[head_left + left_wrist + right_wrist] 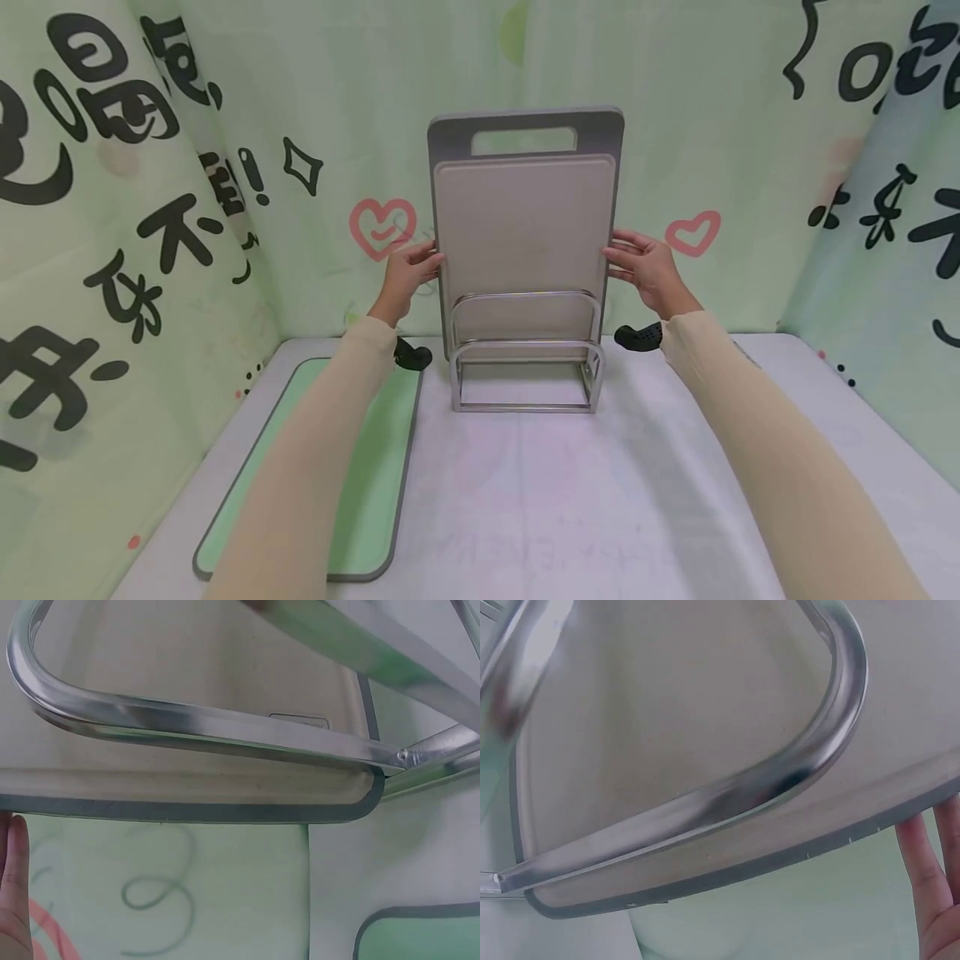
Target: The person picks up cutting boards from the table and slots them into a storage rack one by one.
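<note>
A beige cutting board [525,225] with a grey rim and a handle slot stands upright in a silver metal rack [525,343], behind two of its hoops. My left hand [408,275] holds the board's left edge, thumb at the front. On the opposite edge my right hand [647,268] grips at about the same height, its fingers spread. In the left wrist view, fingers [15,874] meet the board's rim. The right wrist view shows fingers [922,877] reaching the rim too. The far side of the board is hidden.
A green cutting board [375,475] with a grey rim lies flat on the white table [540,500], partly under my left forearm. Behind stands a pale green curtain [300,250] with black lettering and pink hearts. Black wrist cameras [639,337] sit at both cuffs.
</note>
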The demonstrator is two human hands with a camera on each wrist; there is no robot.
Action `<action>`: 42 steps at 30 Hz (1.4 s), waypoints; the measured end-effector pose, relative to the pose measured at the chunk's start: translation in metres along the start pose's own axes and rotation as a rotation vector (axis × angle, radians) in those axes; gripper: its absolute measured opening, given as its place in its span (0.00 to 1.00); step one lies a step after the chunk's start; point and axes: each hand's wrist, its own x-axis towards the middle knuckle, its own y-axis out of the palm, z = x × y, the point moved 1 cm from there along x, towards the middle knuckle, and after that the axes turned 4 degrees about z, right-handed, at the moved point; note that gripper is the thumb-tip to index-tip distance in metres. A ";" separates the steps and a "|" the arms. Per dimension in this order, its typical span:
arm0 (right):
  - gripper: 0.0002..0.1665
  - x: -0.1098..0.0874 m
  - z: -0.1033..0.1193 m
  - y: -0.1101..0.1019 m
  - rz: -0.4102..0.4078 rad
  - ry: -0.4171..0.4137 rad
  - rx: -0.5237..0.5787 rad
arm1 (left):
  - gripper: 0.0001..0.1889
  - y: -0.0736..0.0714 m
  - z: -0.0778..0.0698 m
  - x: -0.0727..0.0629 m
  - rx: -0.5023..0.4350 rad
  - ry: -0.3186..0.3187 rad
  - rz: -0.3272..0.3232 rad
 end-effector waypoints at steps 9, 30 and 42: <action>0.41 -0.007 -0.003 -0.006 0.082 0.023 0.020 | 0.23 -0.001 0.000 -0.008 -0.086 -0.052 0.022; 0.12 -0.029 -0.007 -0.021 0.169 -0.068 0.119 | 0.21 -0.012 0.005 -0.040 -0.074 0.031 0.093; 0.14 -0.049 -0.006 -0.013 0.225 -0.092 0.032 | 0.21 -0.026 0.013 -0.068 0.042 0.071 0.170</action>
